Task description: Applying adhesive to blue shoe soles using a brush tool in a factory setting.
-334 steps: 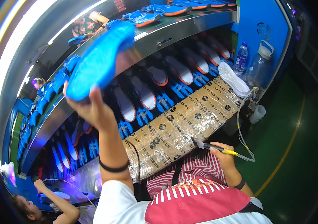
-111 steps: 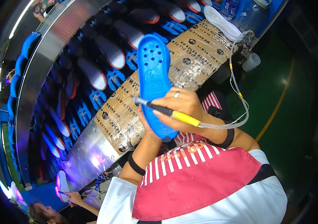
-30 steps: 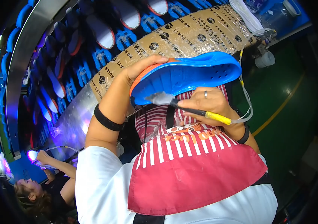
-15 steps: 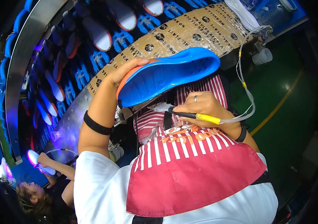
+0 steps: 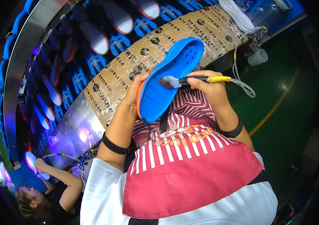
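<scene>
A blue shoe sole (image 5: 158,95) with an orange outer edge is tilted in front of me, its hollow inner side facing up. Around its left edge my left hand (image 5: 135,90) is closed. My right hand (image 5: 212,87) grips the dark handle of a glue brush (image 5: 171,81), which has a yellow band and a clear tube at its rear end. The pale, dark-tipped bristles lie over the inside of the sole, near its middle; whether they touch it I cannot tell exactly. Several holes show at the sole's far end.
Cardboard (image 5: 155,45) covers the bench edge beyond the sole. Dark soles (image 5: 93,37) and blue racks (image 5: 118,43) line the left and back. A clear cup (image 5: 257,57) hangs at right near tubing. Another person (image 5: 60,183) works at lower left, holding a sole.
The sole has turned more upright, its inside facing me more. My right hand has risen from near the apron, bringing the brush over the sole's inside.
</scene>
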The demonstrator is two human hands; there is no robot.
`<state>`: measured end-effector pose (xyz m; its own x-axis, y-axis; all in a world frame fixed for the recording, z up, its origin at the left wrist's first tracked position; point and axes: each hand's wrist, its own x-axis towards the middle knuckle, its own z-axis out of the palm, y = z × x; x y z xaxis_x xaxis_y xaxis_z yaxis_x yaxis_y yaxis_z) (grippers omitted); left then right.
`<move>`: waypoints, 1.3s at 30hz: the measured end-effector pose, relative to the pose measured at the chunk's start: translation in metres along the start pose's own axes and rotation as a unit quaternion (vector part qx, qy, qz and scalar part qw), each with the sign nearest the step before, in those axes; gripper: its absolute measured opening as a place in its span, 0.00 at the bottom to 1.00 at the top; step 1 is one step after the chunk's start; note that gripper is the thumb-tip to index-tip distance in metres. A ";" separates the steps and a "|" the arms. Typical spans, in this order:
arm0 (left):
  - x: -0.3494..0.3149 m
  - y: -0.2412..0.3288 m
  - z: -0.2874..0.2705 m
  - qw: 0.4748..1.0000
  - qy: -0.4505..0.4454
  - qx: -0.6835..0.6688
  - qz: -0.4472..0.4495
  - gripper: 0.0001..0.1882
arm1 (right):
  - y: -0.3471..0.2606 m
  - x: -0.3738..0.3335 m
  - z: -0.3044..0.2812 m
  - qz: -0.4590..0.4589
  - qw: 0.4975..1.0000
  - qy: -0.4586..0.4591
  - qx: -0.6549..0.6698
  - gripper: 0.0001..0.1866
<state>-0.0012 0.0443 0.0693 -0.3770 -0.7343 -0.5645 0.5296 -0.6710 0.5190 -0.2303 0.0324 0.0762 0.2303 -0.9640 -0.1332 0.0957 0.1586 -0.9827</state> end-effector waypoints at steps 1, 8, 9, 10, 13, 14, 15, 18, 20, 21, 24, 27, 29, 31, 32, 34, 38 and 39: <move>0.000 0.001 0.000 1.000 0.005 0.011 0.000 0.32 | 0.001 0.001 0.000 -0.008 1.000 0.017 -0.020 0.09; 0.006 0.003 -0.002 0.999 0.011 -0.035 0.010 0.37 | -0.009 0.004 0.010 -0.225 0.945 0.078 -0.223 0.11; 0.003 0.005 0.003 0.999 0.032 -0.008 0.039 0.38 | -0.011 0.003 0.013 -0.251 0.937 0.011 -0.242 0.12; 0.000 0.006 0.008 0.996 0.053 0.020 0.069 0.39 | -0.012 0.004 0.015 -0.283 0.926 -0.028 -0.248 0.13; -0.003 0.000 0.009 0.972 0.090 -0.187 0.110 0.40 | -0.022 -0.001 0.021 -0.262 0.949 -0.031 -0.171 0.12; -0.007 -0.007 -0.010 0.981 0.050 -0.164 0.086 0.43 | -0.021 -0.001 0.019 -0.254 0.955 -0.009 -0.150 0.11; -0.013 -0.007 -0.007 0.965 -0.041 -0.250 0.064 0.44 | -0.024 -0.001 0.014 -0.224 0.963 -0.003 -0.148 0.11; -0.017 -0.015 -0.002 0.932 -0.131 -0.327 0.084 0.45 | -0.034 -0.003 0.003 -0.211 0.965 0.069 -0.143 0.11; -0.017 -0.013 -0.003 0.933 -0.125 -0.326 0.087 0.43 | -0.028 -0.008 -0.004 -0.170 0.975 0.119 -0.078 0.11; -0.017 -0.008 0.002 0.934 -0.135 -0.318 0.092 0.43 | -0.022 -0.010 -0.010 -0.162 0.974 0.148 -0.047 0.11; -0.018 0.009 0.023 0.965 0.000 -0.141 0.219 0.37 | -0.021 -0.015 -0.022 -0.091 0.978 0.189 0.012 0.11; -0.017 0.050 0.038 0.937 -0.059 -0.018 0.343 0.43 | -0.027 -0.019 -0.029 -0.056 0.979 0.193 0.033 0.12; -0.011 0.090 0.058 0.891 0.006 0.039 0.452 0.47 | -0.022 -0.021 -0.032 -0.045 0.978 0.195 0.061 0.12; -0.010 0.139 0.091 0.865 -0.078 0.103 0.484 0.46 | -0.017 -0.022 -0.035 -0.044 0.977 0.197 0.066 0.12; -0.014 0.157 0.125 0.858 -0.120 0.091 0.491 0.46 | -0.017 -0.023 -0.035 -0.041 0.978 0.194 0.064 0.12; -0.004 0.216 0.140 0.836 -0.109 0.156 0.515 0.41 | -0.015 -0.024 -0.036 -0.039 0.979 0.191 0.065 0.12; 0.020 0.299 0.123 0.892 -0.134 -0.099 0.421 0.45 | -0.017 -0.027 -0.031 -0.016 0.983 0.177 0.054 0.11; 0.024 0.300 0.130 0.891 -0.114 -0.112 0.424 0.45 | -0.015 -0.030 -0.031 -0.009 0.982 0.183 0.044 0.11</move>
<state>0.0497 -0.1883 0.2949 0.1014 -0.9866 0.1280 0.8266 0.1551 0.5410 -0.2691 0.0518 0.0912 -0.1338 -0.9766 -0.1682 0.1830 0.1425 -0.9727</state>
